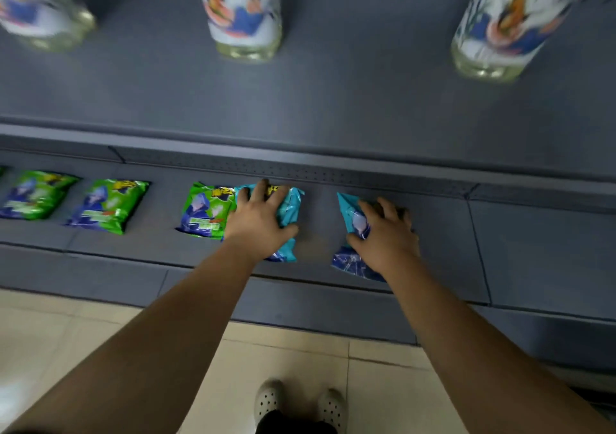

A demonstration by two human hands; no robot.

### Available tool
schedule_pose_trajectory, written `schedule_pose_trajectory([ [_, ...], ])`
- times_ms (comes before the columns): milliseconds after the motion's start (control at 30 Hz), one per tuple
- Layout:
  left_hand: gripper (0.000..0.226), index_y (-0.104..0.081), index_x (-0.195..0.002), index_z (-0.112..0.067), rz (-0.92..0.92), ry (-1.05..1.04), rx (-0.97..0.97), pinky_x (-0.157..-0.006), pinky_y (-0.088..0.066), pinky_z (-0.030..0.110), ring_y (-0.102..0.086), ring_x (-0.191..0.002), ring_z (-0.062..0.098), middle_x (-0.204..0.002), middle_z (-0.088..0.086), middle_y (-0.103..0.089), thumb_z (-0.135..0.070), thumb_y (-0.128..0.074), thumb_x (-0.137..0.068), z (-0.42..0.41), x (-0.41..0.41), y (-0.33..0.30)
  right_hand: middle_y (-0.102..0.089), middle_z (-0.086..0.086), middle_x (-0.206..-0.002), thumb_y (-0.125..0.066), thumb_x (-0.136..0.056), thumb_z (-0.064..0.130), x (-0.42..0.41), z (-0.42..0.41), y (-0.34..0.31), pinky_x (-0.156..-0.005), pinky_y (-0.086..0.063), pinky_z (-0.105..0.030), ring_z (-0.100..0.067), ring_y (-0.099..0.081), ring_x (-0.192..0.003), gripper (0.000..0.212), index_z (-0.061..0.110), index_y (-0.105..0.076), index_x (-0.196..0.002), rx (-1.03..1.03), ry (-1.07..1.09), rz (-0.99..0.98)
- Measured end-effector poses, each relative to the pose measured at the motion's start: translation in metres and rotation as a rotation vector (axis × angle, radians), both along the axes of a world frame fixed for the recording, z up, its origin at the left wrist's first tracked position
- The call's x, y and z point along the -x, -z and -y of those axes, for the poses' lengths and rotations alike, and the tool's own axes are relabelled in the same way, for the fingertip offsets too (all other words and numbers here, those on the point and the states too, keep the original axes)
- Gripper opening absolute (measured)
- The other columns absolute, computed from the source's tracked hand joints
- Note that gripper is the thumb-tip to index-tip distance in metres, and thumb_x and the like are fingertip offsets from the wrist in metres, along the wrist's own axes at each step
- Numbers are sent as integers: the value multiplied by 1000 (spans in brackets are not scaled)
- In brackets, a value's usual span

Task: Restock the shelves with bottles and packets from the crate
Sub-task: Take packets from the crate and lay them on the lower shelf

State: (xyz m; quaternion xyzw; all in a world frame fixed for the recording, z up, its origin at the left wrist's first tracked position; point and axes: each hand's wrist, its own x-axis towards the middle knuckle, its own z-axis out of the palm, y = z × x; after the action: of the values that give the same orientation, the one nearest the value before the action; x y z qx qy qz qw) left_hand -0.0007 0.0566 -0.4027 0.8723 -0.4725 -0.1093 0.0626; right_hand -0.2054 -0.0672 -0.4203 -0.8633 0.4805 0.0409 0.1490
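Looking down from the head view, we find the three bottles (246, 17) blurred, tops cut off. Our left hand (258, 220) grips one blue packet (288, 215) beside a green packet (206, 210); our right hand (386, 233) grips another blue packet (350, 223) on the grey lower shelf (533, 240) above the tiled floor (66, 327).

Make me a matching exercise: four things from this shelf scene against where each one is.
Things:
1. left hand
2. right hand
3. bottles
4. green packets

Places:
A. standing on the upper shelf
B. lying in a row left of both hands
C. on the blue packet touching a green one
D. on the blue packet lying apart

Pairs: 1-C, 2-D, 3-A, 4-B
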Motion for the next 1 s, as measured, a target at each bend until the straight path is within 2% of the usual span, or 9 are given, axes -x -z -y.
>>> schedule_pose_trajectory([
  [167,80,-25,-147,-42,6,-42,84,-101,-41,56,-20,-139,39,-156,2,-23,-52,-63,-78,-59,13,-56,-22,4,-156,-59,-88,55,6,-49,-49,-100,-44,-49,-35,-23,-137,71,38,-28,-150,3,-36,60],
  [500,82,-14,-150,-44,27,-118,188,-105,-37,58,-10,-146,30,-160,-2,-13,-54,-59,-82,-211,10,-142,-22,7,-154,-58,-87,55,-18,-179,-141,-100,-44,-49,-31,-23,-136,68,38,-33,-148,53,-131,160],
  [567,82,-14,-150,-45,42,-153,210,-104,-38,57,-10,-146,31,-160,-3,-12,-55,-58,-82,-255,-1,-159,-38,4,-144,-45,-83,59,-37,-215,-161,-85,-48,-40,-32,-38,-127,58,37,-45,-137,105,-189,152],
  [633,82,-14,-150,-45,57,-211,234,-104,-38,56,-10,-146,30,-161,-4,-12,-54,-59,-82,-301,-13,-179,-56,2,-118,-30,-69,60,-67,-248,-176,-66,-39,-33,-34,-55,-104,60,31,-56,-116,143,-242,145],
  [700,83,-13,-150,-46,79,-273,261,-104,-38,55,-10,-146,29,-161,-5,-11,-55,-59,-81,-346,-27,-199,-59,3,-110,-33,-69,62,-99,-282,-194,-62,-36,-31,-33,-58,-96,58,29,-56,-110,156,-297,196],
  [767,83,-13,-149,-48,106,-345,282,-104,-38,55,-10,-146,28,-161,-6,-11,-56,-58,-81,-390,-45,-217,-52,7,-128,-45,-79,65,-128,-322,-221,-69,-43,-33,-29,-51,-111,56,34,-54,-124,170,-391,265],
  [800,83,-13,-149,-49,115,-385,289,-104,-38,54,-11,-146,28,-161,-6,-12,-57,-58,-80,-412,-55,-223,-41,10,-140,-51,-82,63,-142,-342,-233,-80,-46,-36,-27,-42,-121,58,38,-48,-135,152,-450,300],
  [867,83,-14,-148,-50,131,-475,308,-106,-38,54,-12,-145,27,-160,-6,-13,-57,-59,-79,-456,-75,-235,-26,13,-151,-58,-85,56,-173,-378,-249,-98,-45,-40,-25,-28,-131,67,40,-36,-147,121,-546,352],
  [1000,83,-15,-148,-49,181,-659,297,-108,-36,53,-13,-145,26,-160,-6,-14,-55,-60,-78,-544,-116,-245,-26,11,-152,-60,-85,54,-251,-447,-259,-100,-44,-43,-26,-27,-131,68,40,-35,-147,90,-711,395],
])
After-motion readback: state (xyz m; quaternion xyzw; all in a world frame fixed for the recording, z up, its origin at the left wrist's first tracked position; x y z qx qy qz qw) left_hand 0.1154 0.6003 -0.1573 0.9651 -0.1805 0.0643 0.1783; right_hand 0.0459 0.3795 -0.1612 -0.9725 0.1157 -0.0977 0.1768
